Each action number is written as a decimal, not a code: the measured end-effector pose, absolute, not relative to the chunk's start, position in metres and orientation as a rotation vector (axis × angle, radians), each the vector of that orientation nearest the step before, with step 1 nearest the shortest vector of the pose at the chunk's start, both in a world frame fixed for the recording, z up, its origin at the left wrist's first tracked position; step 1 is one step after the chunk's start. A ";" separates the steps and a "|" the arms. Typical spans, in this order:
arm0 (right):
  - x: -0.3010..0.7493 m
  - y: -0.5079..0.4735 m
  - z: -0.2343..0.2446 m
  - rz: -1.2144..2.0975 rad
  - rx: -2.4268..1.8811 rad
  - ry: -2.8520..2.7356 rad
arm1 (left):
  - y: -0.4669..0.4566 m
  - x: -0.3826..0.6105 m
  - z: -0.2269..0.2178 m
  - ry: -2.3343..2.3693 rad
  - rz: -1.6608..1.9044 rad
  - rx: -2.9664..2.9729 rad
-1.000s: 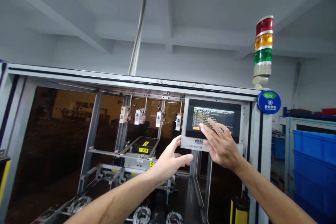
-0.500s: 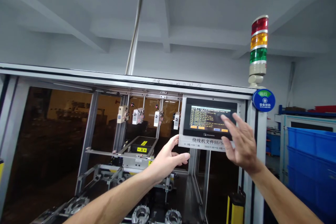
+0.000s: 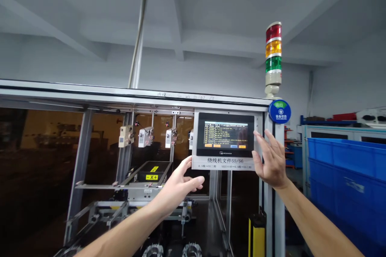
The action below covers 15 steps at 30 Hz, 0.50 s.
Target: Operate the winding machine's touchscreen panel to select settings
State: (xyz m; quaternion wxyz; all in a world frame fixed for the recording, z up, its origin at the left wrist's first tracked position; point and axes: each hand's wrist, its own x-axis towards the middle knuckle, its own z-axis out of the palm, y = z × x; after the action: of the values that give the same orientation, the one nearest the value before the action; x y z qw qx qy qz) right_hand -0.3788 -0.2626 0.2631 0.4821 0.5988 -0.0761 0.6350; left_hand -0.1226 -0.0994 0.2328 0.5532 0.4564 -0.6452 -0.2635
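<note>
A touchscreen panel (image 3: 225, 135) with yellow text and orange buttons is mounted on the machine frame, with a white label strip under it. My left hand (image 3: 176, 186) reaches up to the panel's lower left corner, fingers apart, fingertips at its edge, holding nothing. My right hand (image 3: 270, 160) is raised at the panel's right edge, fingers stretched out and spread, empty.
The machine enclosure (image 3: 90, 100) has dark tinted windows and several small white units hanging inside. A red, amber and green signal tower (image 3: 273, 56) stands on its top right corner above a round blue sign (image 3: 280, 111). Blue bins (image 3: 346, 168) are stacked at the right. A yellow post (image 3: 253, 237) stands below.
My right hand has come off the screen and moved right to the panel's edge. My view has shifted right, so the machine sits further left. My left hand stays at the lower left corner.
</note>
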 end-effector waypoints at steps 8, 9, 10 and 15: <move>-0.380 -0.266 0.261 1.583 1.481 -0.190 | -0.099 -0.122 0.229 -1.511 -0.625 1.114; -0.380 -0.266 0.261 1.585 1.484 -0.188 | -0.099 -0.121 0.229 -1.512 -0.628 1.121; -0.380 -0.265 0.261 1.585 1.485 -0.186 | -0.099 -0.121 0.229 -1.512 -0.627 1.123; -0.380 -0.264 0.262 1.586 1.496 -0.183 | -0.100 -0.120 0.230 -1.528 -0.625 1.119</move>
State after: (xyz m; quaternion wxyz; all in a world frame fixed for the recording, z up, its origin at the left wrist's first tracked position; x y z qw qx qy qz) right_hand -0.3804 -0.2637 0.2622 0.4588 0.6076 -0.0741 0.6441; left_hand -0.1201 -0.0997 0.2298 0.5427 0.4712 -0.6435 -0.2634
